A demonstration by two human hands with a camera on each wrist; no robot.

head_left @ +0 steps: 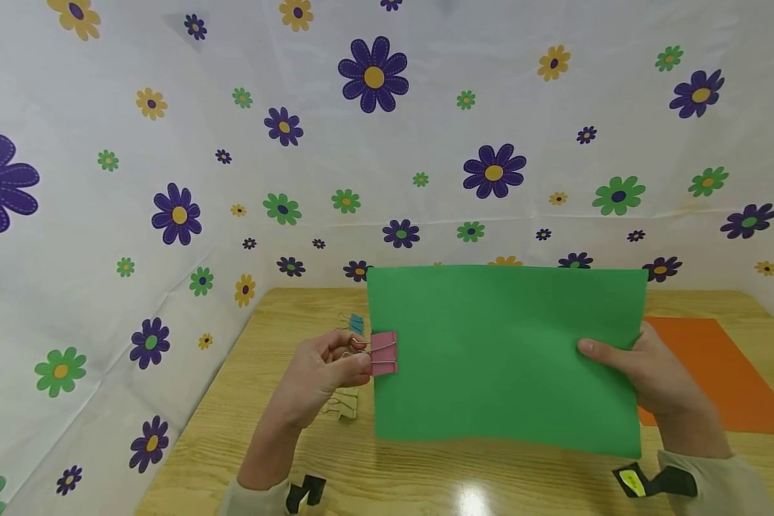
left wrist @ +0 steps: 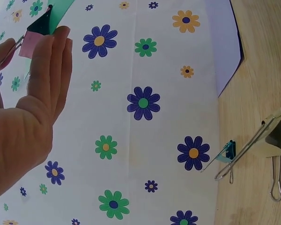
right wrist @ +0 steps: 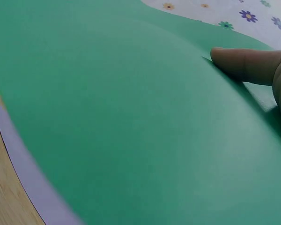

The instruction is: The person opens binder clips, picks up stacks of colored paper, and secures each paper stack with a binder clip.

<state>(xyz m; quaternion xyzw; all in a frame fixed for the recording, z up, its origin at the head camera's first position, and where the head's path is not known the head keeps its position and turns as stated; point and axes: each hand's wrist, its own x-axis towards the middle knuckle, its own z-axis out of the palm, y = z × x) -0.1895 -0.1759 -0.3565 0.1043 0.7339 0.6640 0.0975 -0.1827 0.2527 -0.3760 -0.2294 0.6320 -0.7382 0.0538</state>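
Observation:
A sheet of green paper (head_left: 503,351) is held up over the table, broad side toward me. At its left edge a pink binder clip (head_left: 385,355) bites onto the paper. My left hand (head_left: 312,376) pinches the wire handles of that clip between thumb and fingers. On the far side, my right hand (head_left: 661,380) grips the sheet's right edge, thumb in front and the other fingers hidden behind. In the left wrist view the pink clip (left wrist: 33,43) shows at the fingertips. The paper bows slightly near the right thumb (right wrist: 243,63).
Left of the sheet, a blue binder clip (head_left: 357,325) and a pale yellow binder clip (head_left: 347,407) lie on the wooden table (head_left: 232,423). Orange paper (head_left: 716,373) lies at the right. A lilac sheet (left wrist: 225,42) appears in both wrist views. Flowered cloth (head_left: 426,143) hangs behind.

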